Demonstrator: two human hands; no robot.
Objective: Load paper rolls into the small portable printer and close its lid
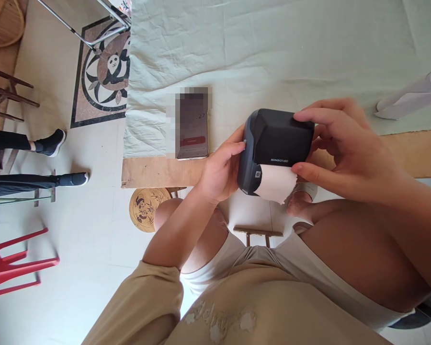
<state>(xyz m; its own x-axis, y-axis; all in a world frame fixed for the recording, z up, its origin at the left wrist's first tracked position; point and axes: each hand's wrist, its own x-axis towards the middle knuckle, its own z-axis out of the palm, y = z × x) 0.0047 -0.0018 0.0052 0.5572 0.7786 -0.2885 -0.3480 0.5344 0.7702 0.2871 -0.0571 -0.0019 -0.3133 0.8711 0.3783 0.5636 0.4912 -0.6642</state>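
Observation:
A small black label printer [282, 134] marked NIIMBOT is held up over the front edge of the table. White paper [276, 182] with a ragged end sticks out of its near side. Around the printer's left side my left hand [222, 165] is wrapped, the thumb on the dark blue casing. My right hand [337, 148] grips the other side, with one finger on the lid's top corner and the thumb by the paper's exit. Some of its fingers are partly hidden behind the printer.
Left of the printer a phone [193, 124], partly blurred out, lies on the pale green tablecloth [273, 48]. A white paper roll [411, 96] lies at the right. Under the table edge stands a round wooden stool [147, 208]. Another person's legs [25, 179] and a red chair [17, 261] are at far left.

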